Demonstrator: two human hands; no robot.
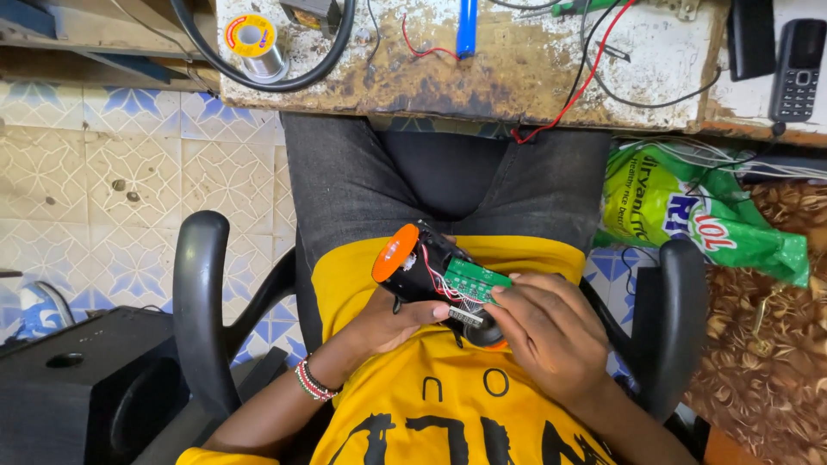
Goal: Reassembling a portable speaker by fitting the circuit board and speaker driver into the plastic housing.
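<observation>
I hold a small black cylindrical speaker [424, 267] with orange end caps over my lap, against a yellow shirt. My left hand [392, 323] cups it from below, thumb across its underside. A green circuit board [475, 282] sticks out of its opened side on thin red and white wires. My right hand [543, 331] grips the speaker's near end, with its fingertips touching the board's edge. A beaded bracelet [312, 381] is on my left wrist.
A worn white workbench [517, 60] lies ahead with a solder spool [252, 41], a blue pen-like tool [466, 26], loose wires and a black cable loop. A keypad phone [797, 69] lies at right. Black chair armrests [200, 301] flank me; a green bag [698, 215] lies right.
</observation>
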